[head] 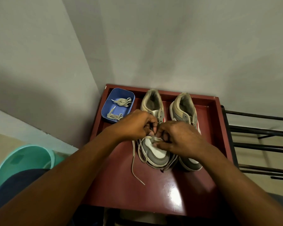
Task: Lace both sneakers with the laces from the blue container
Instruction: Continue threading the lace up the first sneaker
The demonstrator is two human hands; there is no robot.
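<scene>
We lace a sneaker (153, 152).
Left hand (136, 124) and right hand (178, 137) pinch its lace (133, 160); the blue container (119, 94) alongside holds two coiled laces (123, 101).

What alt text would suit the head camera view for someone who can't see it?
The left hand and right hand pinch a beige lace at the eyelets of a grey-and-white sneaker on a red table. A second sneaker stands beside it with no lace showing, and a blue container behind the left hand holds two bundled laces.
</scene>
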